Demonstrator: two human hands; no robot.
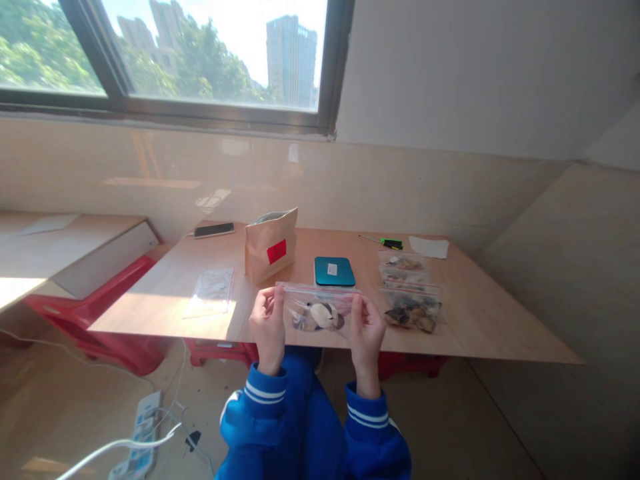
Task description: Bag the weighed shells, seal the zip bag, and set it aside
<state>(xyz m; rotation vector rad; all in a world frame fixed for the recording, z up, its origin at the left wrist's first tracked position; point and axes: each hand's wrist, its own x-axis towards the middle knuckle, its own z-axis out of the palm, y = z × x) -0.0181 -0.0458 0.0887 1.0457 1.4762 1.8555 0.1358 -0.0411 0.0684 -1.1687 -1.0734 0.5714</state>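
Head view, the only one: we have both hands raised at the near edge of the table, with a clear zip bag stretched between them. Left hand: fingers curled in, thumb pinching the bag's upper left corner. Right hand: same closed pinch at the upper right. Pale and dark pieces sit inside the bag; we can't tell what they are, nor whether the strip is fully sealed.

Just beyond the bag is a teal flat box; left of that, a brown paper pouch stands upright, top open. Flat clear plastic lies farther left. On the right, more filled bags lie in a row, a screwdriver and white paper behind them.

Step in hand, we'd judge: holding the filled bag taut by its top edge, perhaps handling the closure. Next move calls for a firm pinch at both corners and a level top, we think, with the contents hanging low.
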